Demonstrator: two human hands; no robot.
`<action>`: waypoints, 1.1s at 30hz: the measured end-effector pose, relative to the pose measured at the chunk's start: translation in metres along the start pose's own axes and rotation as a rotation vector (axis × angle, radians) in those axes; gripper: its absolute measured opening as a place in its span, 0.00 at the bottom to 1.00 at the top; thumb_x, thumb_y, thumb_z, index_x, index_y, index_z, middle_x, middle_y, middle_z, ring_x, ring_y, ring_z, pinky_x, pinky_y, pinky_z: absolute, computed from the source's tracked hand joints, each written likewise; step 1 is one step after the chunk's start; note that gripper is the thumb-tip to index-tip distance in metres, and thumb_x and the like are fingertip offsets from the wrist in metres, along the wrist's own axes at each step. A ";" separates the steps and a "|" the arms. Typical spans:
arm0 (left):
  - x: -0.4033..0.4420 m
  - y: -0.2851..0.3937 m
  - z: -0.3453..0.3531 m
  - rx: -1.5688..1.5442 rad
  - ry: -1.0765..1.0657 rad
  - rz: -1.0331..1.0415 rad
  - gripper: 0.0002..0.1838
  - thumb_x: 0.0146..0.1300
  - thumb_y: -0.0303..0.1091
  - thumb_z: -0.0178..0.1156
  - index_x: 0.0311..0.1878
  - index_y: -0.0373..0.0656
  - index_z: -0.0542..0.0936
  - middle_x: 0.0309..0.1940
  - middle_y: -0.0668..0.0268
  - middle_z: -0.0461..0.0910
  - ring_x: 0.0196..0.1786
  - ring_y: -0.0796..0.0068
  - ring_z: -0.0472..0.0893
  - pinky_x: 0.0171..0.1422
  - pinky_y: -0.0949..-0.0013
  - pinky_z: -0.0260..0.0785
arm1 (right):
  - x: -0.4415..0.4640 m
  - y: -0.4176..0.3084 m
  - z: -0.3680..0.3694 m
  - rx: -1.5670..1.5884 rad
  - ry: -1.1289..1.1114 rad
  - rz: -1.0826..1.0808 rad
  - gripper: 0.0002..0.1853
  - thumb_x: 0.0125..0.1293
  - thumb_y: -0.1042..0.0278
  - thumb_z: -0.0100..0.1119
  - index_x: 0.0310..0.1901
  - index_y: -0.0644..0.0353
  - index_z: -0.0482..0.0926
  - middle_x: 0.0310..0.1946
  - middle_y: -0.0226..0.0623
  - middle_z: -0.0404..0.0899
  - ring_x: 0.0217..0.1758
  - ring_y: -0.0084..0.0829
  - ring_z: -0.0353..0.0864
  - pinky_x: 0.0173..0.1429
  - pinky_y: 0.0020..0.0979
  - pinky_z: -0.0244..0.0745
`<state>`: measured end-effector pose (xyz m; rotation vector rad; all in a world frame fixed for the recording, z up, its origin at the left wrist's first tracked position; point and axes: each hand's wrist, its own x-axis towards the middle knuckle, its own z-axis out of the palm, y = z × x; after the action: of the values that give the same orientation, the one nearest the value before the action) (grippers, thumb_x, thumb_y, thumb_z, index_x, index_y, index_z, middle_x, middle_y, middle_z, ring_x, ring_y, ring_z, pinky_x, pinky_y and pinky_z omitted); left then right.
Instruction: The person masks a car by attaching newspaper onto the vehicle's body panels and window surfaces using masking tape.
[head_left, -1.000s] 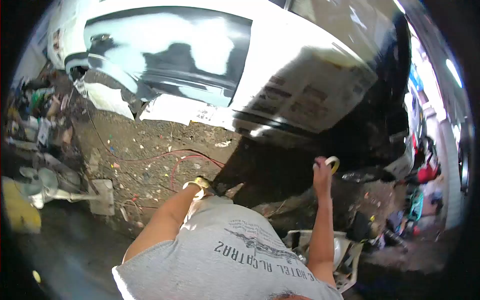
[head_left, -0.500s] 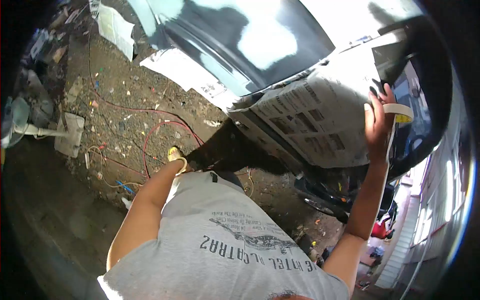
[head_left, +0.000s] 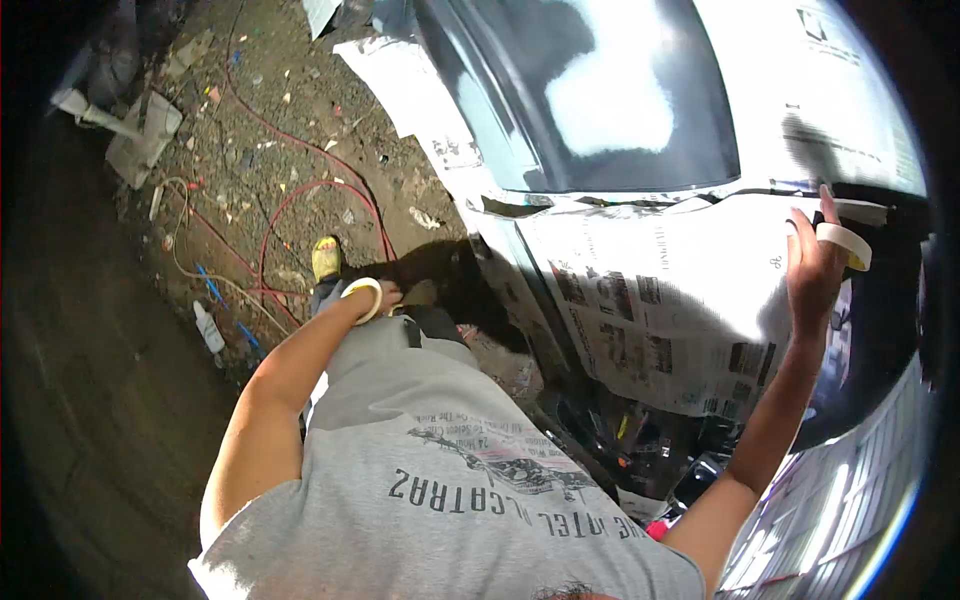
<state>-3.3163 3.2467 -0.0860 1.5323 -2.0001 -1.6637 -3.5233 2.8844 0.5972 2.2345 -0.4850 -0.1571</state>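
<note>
My right hand (head_left: pixel 815 262) reaches to the edge of the newspaper (head_left: pixel 690 290) that covers part of the car (head_left: pixel 725 190). Its visible fingers are stretched out, and the fingertips are at the paper's upper right edge. A roll of masking tape (head_left: pixel 845 247) hangs at the outer side of this hand; how it is held there is partly hidden. Down by the waist is my left hand (head_left: pixel 391 297), small in view, its fingers not clear enough to read. Around that wrist sits another tape roll (head_left: pixel 362 300).
A dark and pale-blue car door (head_left: pixel 610 90) lies beyond the paper. Red hose (head_left: pixel 270 235) loops over gravel on the left, near a white bottle (head_left: pixel 208 327) and a stand's base (head_left: pixel 145 140). More paper (head_left: pixel 420 100) lies along the car's lower edge. My yellow-shod foot (head_left: pixel 326 258) shows.
My right hand has moved from beside the car to the newspaper and farther right along it. The view has turned toward the papered part. My left hand remains near the waist.
</note>
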 end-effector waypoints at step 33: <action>0.170 0.260 -0.154 -0.737 1.333 0.274 0.23 0.76 0.45 0.49 0.38 0.33 0.81 0.36 0.50 0.80 0.44 0.44 0.79 0.52 0.51 0.70 | 0.019 0.133 0.066 -0.384 0.189 -0.247 0.12 0.75 0.59 0.57 0.54 0.50 0.84 0.51 0.32 0.85 0.49 0.40 0.85 0.52 0.41 0.79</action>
<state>-3.4556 2.9882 0.0978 1.3279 -0.7096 -0.6764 -3.5625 2.7519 0.6559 1.9000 -0.0650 -0.1512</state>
